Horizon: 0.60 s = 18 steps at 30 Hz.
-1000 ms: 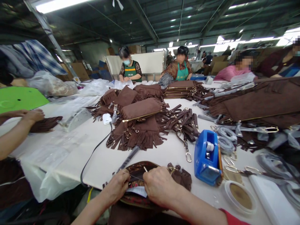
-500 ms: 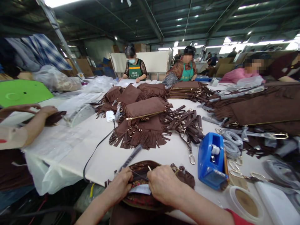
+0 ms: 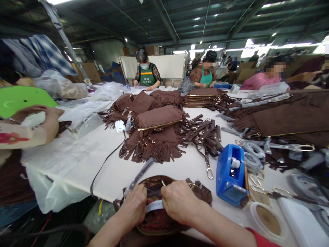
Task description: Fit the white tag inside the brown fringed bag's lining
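Note:
At the near table edge lies an open brown bag (image 3: pixel 164 224), its mouth toward me and a red patterned lining (image 3: pixel 154 223) showing inside. My left hand (image 3: pixel 136 202) is closed on the lining at the left of the mouth. My right hand (image 3: pixel 178 200) is closed at the right side of the mouth, and a small pale tip sticks up by its fingers. Between the hands a white label strip (image 3: pixel 155 206) spans the opening. The fingertips of both hands are mostly hidden. Just behind the bag, a strap in plastic wrap (image 3: pixel 141 173) lies slanting on the table.
Fringed brown bags (image 3: pixel 159 118) are piled ahead, with clipped straps (image 3: pixel 205 133) beside them. A blue tape dispenser (image 3: pixel 230 175) and a tape roll (image 3: pixel 268 219) stand at the right. A cord runs from a white device (image 3: pixel 120 126). Co-workers sit across; another person's arms (image 3: pixel 48 123) work at left.
My left hand has turned slightly and shifted right, closer to the label strip. The right hand stays nearly in place. At left, the co-worker's forearm has swung, showing more sleeve.

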### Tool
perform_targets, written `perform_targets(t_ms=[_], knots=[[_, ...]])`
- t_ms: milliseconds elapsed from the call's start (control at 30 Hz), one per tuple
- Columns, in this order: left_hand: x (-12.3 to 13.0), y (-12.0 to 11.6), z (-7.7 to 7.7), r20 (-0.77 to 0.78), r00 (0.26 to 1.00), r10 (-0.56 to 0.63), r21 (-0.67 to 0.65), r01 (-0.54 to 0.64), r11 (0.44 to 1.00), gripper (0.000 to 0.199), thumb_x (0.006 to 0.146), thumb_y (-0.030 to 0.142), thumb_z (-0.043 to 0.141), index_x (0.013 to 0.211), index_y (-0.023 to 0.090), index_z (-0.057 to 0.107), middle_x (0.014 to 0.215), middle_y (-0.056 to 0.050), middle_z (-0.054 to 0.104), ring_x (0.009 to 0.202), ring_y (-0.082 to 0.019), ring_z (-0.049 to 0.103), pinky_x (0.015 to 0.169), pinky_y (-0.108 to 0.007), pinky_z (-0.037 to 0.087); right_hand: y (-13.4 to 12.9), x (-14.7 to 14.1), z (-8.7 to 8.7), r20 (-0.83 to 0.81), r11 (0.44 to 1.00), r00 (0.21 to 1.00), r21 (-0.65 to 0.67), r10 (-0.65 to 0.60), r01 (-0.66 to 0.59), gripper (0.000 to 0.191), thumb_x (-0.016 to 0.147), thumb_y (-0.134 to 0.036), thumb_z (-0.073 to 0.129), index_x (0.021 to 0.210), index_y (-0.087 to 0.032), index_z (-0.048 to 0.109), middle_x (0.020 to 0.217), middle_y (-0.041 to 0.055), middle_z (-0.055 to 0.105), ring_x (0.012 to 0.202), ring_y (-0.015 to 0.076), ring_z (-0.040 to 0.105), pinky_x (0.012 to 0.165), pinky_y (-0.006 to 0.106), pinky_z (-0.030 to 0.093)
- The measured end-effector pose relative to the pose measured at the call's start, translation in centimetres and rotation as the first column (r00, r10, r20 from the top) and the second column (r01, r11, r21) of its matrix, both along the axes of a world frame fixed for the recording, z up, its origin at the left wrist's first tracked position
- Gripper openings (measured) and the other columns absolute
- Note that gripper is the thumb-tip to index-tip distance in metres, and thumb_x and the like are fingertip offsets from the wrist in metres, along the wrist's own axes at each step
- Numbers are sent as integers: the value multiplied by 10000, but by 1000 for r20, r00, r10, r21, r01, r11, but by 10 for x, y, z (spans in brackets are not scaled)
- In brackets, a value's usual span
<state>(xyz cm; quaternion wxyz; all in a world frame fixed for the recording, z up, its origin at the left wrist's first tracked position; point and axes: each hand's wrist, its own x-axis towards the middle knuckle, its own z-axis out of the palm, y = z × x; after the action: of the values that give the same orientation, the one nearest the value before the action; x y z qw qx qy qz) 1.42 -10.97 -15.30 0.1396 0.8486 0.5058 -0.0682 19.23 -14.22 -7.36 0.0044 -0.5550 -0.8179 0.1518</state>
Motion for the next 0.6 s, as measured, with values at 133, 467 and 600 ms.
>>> perform_targets(t_ms=[133, 467, 600], knots=[[-9, 4, -1, 84, 996, 7, -31, -4, 1000, 208, 694, 30, 346, 772, 149, 497, 907, -109, 522, 924, -232, 480, 838, -375, 395, -2, 0, 2, 8, 1000, 1000, -7, 19, -19, 235, 749, -140, 429, 768, -120, 663, 766, 133, 696, 726, 269, 664, 627, 338, 497], [-20, 20, 2, 278, 956, 93, -179, -44, 983, 170, 655, 36, 390, 599, 197, 388, 823, -42, 541, 797, -161, 510, 749, -288, 405, -3, -2, 4, 49, 992, 992, -48, 119, -117, 227, 747, -144, 445, 780, -121, 669, 757, 128, 696, 720, 264, 664, 609, 327, 496], [-19, 22, 4, 295, 948, 121, -209, -59, 976, 182, 626, 20, 397, 594, 198, 372, 825, -44, 532, 801, -164, 501, 750, -287, 399, -3, -2, 8, 62, 989, 989, -75, 132, -127, 218, 753, -150, 458, 789, -108, 669, 763, 139, 693, 737, 250, 664, 627, 304, 495]])
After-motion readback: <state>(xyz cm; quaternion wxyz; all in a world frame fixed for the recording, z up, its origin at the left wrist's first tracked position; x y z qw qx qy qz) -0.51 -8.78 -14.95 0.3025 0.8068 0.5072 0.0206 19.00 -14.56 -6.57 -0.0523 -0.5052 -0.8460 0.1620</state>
